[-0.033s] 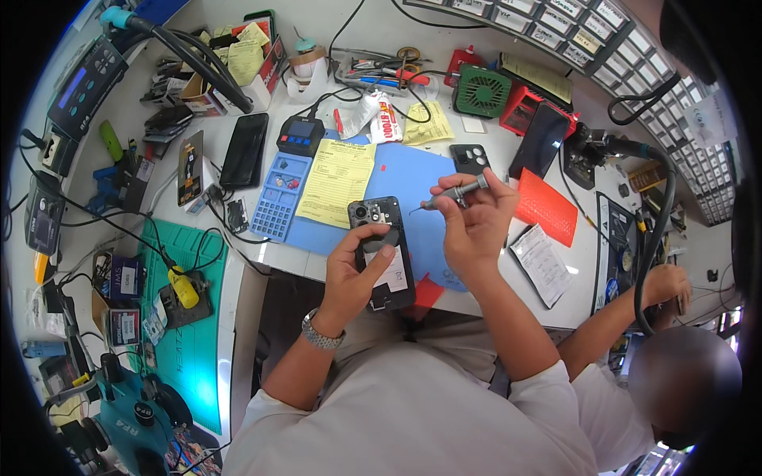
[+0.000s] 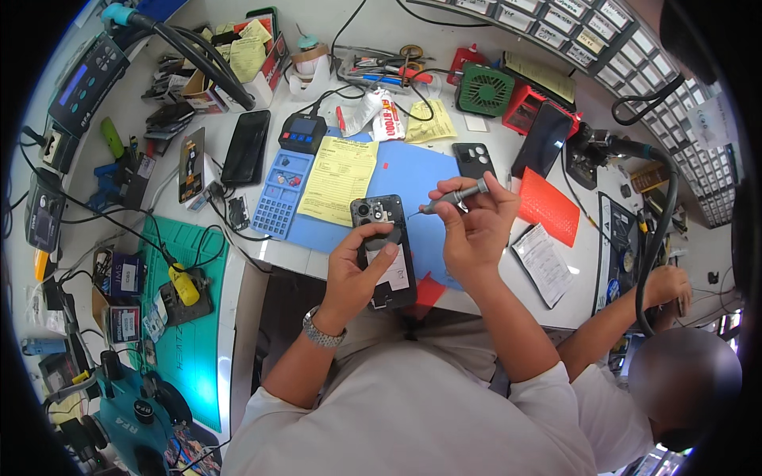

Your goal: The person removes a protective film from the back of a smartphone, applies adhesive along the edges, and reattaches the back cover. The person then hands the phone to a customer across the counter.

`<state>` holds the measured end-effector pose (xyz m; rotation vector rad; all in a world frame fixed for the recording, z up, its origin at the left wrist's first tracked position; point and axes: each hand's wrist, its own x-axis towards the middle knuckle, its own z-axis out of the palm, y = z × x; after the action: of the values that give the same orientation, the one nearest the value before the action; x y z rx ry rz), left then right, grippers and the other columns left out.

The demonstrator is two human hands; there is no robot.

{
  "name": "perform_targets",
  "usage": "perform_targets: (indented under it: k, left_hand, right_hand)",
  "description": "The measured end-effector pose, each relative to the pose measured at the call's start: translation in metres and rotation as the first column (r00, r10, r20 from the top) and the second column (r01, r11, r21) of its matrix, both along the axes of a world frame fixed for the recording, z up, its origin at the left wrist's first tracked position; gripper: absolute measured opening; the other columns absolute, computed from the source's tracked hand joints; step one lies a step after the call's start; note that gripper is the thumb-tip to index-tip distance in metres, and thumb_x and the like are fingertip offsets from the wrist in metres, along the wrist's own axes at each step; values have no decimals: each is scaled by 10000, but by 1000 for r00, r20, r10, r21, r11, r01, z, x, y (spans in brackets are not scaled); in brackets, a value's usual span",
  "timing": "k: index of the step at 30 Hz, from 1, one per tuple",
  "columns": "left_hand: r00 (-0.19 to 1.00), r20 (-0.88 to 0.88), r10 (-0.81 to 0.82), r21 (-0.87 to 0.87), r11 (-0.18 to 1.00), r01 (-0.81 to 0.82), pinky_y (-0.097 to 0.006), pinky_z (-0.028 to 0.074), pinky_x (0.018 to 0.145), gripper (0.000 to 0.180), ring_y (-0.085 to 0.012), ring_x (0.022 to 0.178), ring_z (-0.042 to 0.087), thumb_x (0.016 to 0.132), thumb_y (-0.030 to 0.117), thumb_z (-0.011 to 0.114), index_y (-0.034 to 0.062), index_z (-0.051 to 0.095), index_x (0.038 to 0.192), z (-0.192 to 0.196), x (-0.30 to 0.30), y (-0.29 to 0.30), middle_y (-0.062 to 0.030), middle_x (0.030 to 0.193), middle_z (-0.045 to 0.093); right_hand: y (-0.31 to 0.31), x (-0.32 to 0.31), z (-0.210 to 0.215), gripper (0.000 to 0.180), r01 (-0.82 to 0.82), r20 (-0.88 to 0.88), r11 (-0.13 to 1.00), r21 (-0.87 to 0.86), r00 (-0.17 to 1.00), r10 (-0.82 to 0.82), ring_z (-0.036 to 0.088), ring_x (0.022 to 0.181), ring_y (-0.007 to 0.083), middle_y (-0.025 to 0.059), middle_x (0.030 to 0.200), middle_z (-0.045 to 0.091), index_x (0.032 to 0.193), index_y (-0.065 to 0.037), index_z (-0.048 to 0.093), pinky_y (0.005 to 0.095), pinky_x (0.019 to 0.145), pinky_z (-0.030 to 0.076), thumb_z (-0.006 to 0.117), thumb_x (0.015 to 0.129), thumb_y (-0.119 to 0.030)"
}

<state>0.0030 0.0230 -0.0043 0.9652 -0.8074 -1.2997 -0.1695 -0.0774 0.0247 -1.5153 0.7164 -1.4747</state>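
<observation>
Over the blue mat's edge, an opened phone is being grasped by the left hand; a screwdriver, gripped by the right hand, is being brought slightly nearer, a narrower gap being left.

A paper form is laid on the mat — a phone held nearer, a pouch set right.

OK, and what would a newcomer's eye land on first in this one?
Probably the opened dark phone in the left hand, near the centre, with the right hand holding a thin grey tool beside it. Next, the brightly lit green mat at lower left, and the red pouch right of the hands.
</observation>
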Motion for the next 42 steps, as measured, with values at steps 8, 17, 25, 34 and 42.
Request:
perform_targets:
  k: [8,17,25,34,42]
  left_hand:
    - [994,105,21,-29,999,-18,-272,579,938,272,-91,1085,690,1050,75,747,-17,694,1300,2,0,-6,-80,1269,753]
    - [989,140,48,-45,998,-42,-258,568,929,171,-73,1043,681,1065,51,726,-6,716,1226,-7,0,-7,-59,1188,761]
    - [989,148,20,-17,1000,-18,-266,572,955,230,-89,1092,684,1037,43,761,-4,706,1256,-3,0,-7,-65,1192,753]
    - [985,167,39,-99,995,-23,-298,550,1058,696,-123,1229,655,990,-84,719,0,433,1619,5,-2,-14,-109,1389,672]
    - [982,185,42,-105,994,-23,-305,540,1078,721,-132,1253,643,979,-89,721,-7,419,1628,4,-1,-13,-109,1409,650]
  right_hand:
    - [23,6,-4,704,-107,-34,987,-118,994,103,719,1121,263,249,1290,626,1500,-85,243,356,931,635,655,989,172]
    - [23,7,-9,693,-100,-43,987,-123,994,96,721,1104,251,242,1265,628,1497,-74,246,344,915,633,644,989,178]
    - [24,3,-10,767,-121,-114,959,-257,989,94,731,1072,253,236,1254,633,1552,-99,263,335,851,643,631,960,222]
    - [6,3,-25,804,-30,-127,947,-320,992,-11,724,1101,267,227,1246,625,1551,-97,273,333,873,642,603,921,278]
    - [3,5,-32,787,-48,-150,954,-295,989,4,724,1110,268,217,1233,625,1539,-90,271,332,889,640,601,924,275]
